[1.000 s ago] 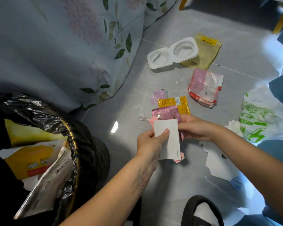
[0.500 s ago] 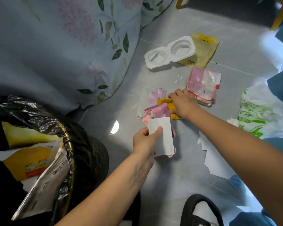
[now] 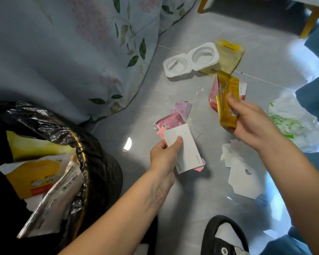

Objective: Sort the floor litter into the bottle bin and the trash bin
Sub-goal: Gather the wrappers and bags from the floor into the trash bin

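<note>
My left hand (image 3: 165, 155) grips a stack of litter: a white card (image 3: 186, 150) on top and pink wrappers (image 3: 170, 123) fanned out behind it. Up at the centre right, my right hand (image 3: 247, 122) holds a yellow wrapper (image 3: 226, 100) lifted off the floor. The trash bin (image 3: 92, 162), lined with a black bag, stands at the lower left and holds yellow and white packaging. On the grey floor lie a pale pink sachet (image 3: 181, 107), a red and pink packet (image 3: 213, 94), a white two-cup plastic tray (image 3: 190, 59) and a yellow pouch (image 3: 228, 56). No bottle bin is in view.
A floral bed sheet (image 3: 72, 52) hangs down at the upper left beside the bin. Torn white paper (image 3: 243, 173) and a white bag with green print (image 3: 291, 122) lie at the right. A black slipper (image 3: 223, 236) is at the bottom edge. Yellow furniture legs (image 3: 309, 21) stand far back.
My right hand reached from the stack to the floor, took the yellow wrapper and lifted it up to the right. My left hand has kept holding the card and pink wrappers.
</note>
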